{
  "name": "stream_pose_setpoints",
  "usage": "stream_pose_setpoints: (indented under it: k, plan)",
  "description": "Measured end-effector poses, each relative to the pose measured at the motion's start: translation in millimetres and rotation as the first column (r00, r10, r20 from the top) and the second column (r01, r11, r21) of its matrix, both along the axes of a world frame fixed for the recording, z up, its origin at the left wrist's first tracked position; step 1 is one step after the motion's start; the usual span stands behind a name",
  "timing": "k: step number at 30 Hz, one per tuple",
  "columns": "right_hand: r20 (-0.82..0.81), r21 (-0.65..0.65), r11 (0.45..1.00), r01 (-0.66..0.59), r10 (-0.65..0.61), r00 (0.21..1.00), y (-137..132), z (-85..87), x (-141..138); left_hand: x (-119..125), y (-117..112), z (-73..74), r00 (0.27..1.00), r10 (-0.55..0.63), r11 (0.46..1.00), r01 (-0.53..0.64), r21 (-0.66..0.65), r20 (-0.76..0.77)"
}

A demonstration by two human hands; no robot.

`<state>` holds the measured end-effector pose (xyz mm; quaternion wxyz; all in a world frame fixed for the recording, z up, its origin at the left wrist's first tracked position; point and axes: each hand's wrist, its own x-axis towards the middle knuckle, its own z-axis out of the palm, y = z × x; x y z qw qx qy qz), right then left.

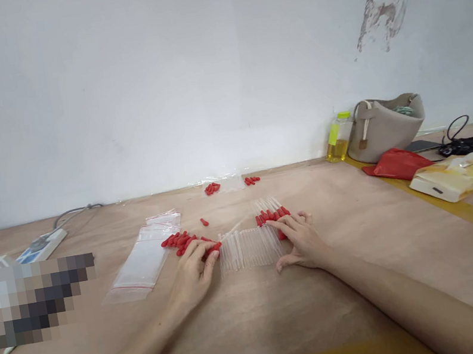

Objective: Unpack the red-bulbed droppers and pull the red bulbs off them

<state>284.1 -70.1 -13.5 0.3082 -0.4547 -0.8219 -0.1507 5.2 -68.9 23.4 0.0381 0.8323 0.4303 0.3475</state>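
A row of thin clear tubes (248, 248) lies side by side between my hands. My left hand (196, 263), at the row's left end, pinches a red rubber bulb (215, 247) between thumb and fingers. One thin tube slants up and right from near that bulb; I cannot tell if they are joined. Behind my left hand is a pile of loose red bulbs (179, 241). My right hand (302, 241) rests at the row's right end, thumb and fingers apart, fingertips over the tubes. Beside its fingers lie several droppers (272, 214), clear tubes fitted with red bulbs.
Clear zip bags (139, 259) lie at left, near a power strip (43, 245). A single red bulb (204, 222) sits further back. More red-ended droppers (231, 184) lie by the wall. At right are a bottle (336, 139), a grey bag (387, 127), a red pouch (400, 164) and a tissue pack (454, 177).
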Motion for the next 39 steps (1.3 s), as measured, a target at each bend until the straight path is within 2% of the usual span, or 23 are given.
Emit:
stream_pose_setpoints:
  k: [4,8,13,16,20,26,33,36,39]
  plan:
    - [-0.142,0.098,0.995,-0.003,0.017,0.99,-10.0,4.5,-9.3,5.3,-3.6,-15.5,0.997,-0.076,0.994,0.075,0.073,0.003]
    - [-0.098,0.166,0.982,-0.085,0.102,0.99,-17.7,3.9,-27.4,12.8,-7.5,-29.2,0.986,-0.165,0.98,0.168,0.108,-0.037]
    - [-0.046,0.155,0.975,-0.157,0.166,0.985,-19.2,-3.2,-41.9,17.4,-11.9,-38.8,0.98,-0.199,0.972,0.201,0.122,-0.032]
    - [-0.025,0.127,0.974,-0.188,0.193,0.981,-21.6,-5.3,-44.1,14.8,-12.6,-40.0,0.973,-0.223,0.964,0.228,0.135,-0.052]
    - [-0.003,0.092,0.957,-0.276,0.278,0.961,-26.9,-8.4,-43.9,5.3,-17.5,-39.9,0.952,-0.263,0.949,0.284,0.139,-0.155]
    - [0.019,0.194,0.921,-0.339,0.342,0.939,-32.1,-10.0,-42.2,-3.1,-23.7,-41.9,0.92,-0.308,0.902,0.363,0.233,-0.242]
    - [0.083,0.293,0.893,-0.343,0.333,0.939,-36.0,-4.6,-41.8,-5.1,-23.0,-38.7,0.91,-0.23,0.834,0.368,0.412,-0.346]
    - [0.092,0.31,0.889,-0.338,0.326,0.941,-37.0,-5.5,-41.3,-4.7,-24.0,-36.5,0.904,-0.224,0.813,0.379,0.442,-0.364]
    - [0.113,0.308,0.887,-0.345,0.326,0.939,-35.0,-7.1,-30.2,-14.6,-19.6,-33.1,0.915,-0.215,0.809,0.363,0.463,-0.342]
